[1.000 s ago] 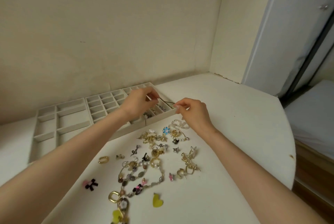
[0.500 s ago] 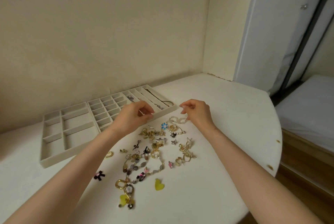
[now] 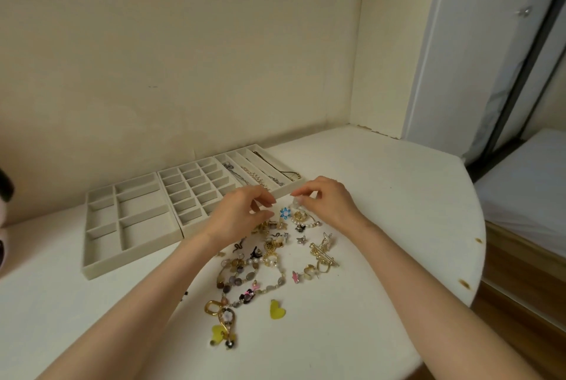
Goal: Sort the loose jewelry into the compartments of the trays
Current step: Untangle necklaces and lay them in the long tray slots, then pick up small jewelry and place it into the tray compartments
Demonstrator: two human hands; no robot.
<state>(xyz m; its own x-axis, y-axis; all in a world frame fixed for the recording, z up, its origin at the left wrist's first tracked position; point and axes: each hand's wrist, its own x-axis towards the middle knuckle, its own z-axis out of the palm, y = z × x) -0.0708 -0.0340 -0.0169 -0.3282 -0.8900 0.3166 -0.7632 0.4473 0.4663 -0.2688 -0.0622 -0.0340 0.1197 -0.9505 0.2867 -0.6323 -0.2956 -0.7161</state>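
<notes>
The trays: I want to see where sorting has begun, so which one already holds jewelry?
The right tray, with long narrow slots: chains lie in it. The middle grid tray and left tray look empty.

My only view sits head-high behind both hands, facing forward and down, close over the table [image 3: 382, 195].

Both hands withdrawn from long-slot tray [image 3: 277, 192], right hand [image 3: 326, 200] now pinching clear bead piece [image 3: 295, 202]

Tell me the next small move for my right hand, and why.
Probably lift the clear bead piece pinched at your right hand fingertips toward the trays: most jewelry remains loose on the table, many compartments look empty.
</notes>
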